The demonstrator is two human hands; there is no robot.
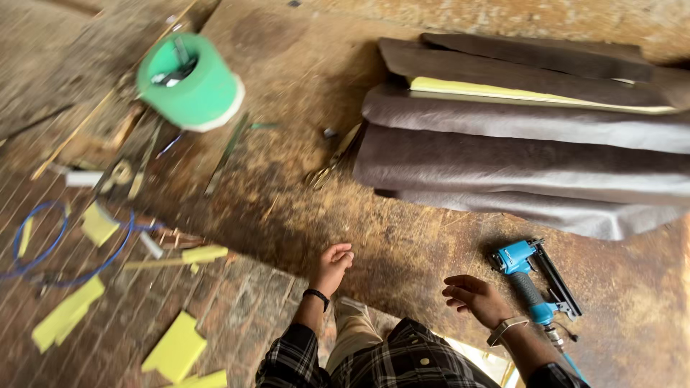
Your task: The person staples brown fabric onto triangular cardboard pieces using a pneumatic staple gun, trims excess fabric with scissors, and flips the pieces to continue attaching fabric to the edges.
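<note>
one blue staple gun (533, 282) on worktop (402, 237), long axis diagonal, hose end toward person; right hand (474, 298) beside it, loose, empty; left hand (332, 266) empty too.

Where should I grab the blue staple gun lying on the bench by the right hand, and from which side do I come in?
Probably by the dark ribbed handle of the staple gun. It lies flat on the bench, handle running down toward the hose fitting, blue head pointing away. The right hand is just left of it, empty, so come from the left and above, wrapping the handle.
</note>
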